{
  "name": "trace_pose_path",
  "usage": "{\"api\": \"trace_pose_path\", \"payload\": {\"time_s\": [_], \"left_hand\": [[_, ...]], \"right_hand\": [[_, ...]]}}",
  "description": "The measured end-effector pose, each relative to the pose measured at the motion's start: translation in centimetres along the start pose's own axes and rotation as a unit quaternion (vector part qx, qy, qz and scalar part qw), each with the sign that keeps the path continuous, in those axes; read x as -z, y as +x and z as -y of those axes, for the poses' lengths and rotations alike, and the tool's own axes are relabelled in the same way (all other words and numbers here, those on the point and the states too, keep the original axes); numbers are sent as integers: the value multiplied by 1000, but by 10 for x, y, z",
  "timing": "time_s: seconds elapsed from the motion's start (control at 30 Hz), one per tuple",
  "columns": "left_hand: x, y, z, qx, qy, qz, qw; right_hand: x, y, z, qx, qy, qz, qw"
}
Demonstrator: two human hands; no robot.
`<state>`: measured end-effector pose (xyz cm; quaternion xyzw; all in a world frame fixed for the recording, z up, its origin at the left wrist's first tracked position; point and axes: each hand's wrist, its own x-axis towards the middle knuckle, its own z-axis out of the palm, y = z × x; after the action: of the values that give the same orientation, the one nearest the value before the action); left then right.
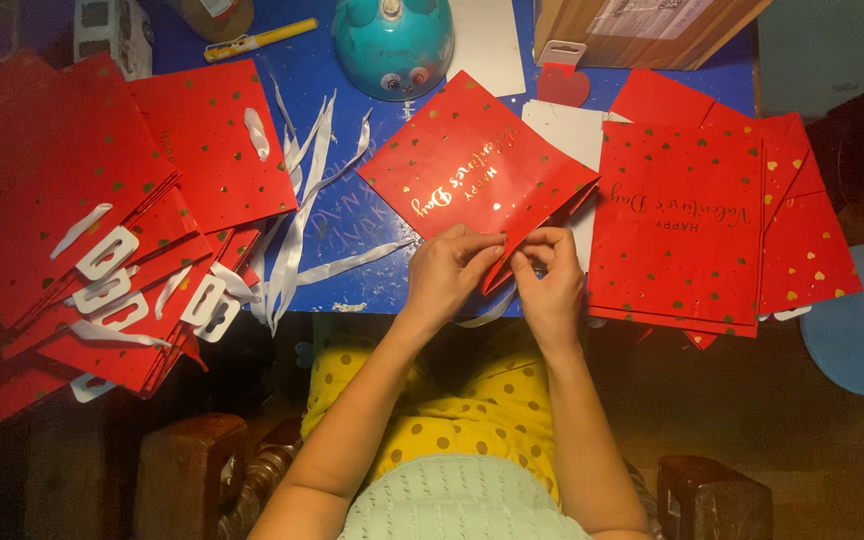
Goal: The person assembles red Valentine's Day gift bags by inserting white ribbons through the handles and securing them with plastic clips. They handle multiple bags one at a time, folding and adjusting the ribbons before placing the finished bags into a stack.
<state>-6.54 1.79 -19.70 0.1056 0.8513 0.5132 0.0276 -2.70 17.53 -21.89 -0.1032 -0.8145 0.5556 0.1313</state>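
Nearest: lap in yellow dotted cloth [472,410], forearms angled up from bottom centre, converging at table [352,285] edge.

Left hand [449,272] & right hand [550,278] close together, thumbs nearly touching, fingers curled, both pinching near corner of red bag [472,170]. Bag flat, gold dots & gold lettering up, tilted w/ one corner toward hands, rest lying on blue table centre. White ribbon bit [487,312] curving under hands at table edge; can't tell if gripped.

Right of hands: bag stack [677,230], flat, lettering up, overhanging table edge, more red bags fanned beneath to the right. Just beside held bag, touching or nearly.

Left: bigger bag pile [82,240], fanned, spilling off table; white card hangers [107,255] & ribbon handles showing on several. Loose ribbons [297,200] heaped btwn pile & held bag.

Containers: all bags flat; nothing seen inside any. Cardboard box [642,30] at far right edge; contents not visible.

Far edge: teal dome-shaped thing [392,40], white sheet [487,40] beside it, yellow marker [257,38], red heart tag [562,85] by box. Pale blue round stool [862,320] off table, far right.
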Motion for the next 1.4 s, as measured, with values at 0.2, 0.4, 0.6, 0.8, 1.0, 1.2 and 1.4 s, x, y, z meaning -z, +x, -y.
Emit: {"api": "trace_pose_path", "payload": {"time_s": [0.2, 0.4, 0.6, 0.8, 1.0, 1.2, 1.4], "left_hand": [[-2, 3, -6, 14, -50, -7, 999], [-3, 10, -9, 21, -74, -5, 997], [-5, 12, -3, 55, -104, 1, 993], [4, 26, 10, 69, -398, 36, 914], [29, 34, 16, 128, -504, -40, 853], [49, 37, 25, 115, -556, -100, 817], [45, 36, 27, 119, -582, -98, 799]], "right_hand": [[1, -1, -10, 20, 63, 6, 998], [3, -1, -2, 16, 111, -9, 994], [2, -2, 16, 137, -50, 17, 989], [4, 0, 20, 121, -148, 31, 981], [2, 1, 17, 100, -163, 22, 981], [2, 1, 18, 112, -157, 20, 981], [4, 0, 20, 117, -140, 30, 983]]}}
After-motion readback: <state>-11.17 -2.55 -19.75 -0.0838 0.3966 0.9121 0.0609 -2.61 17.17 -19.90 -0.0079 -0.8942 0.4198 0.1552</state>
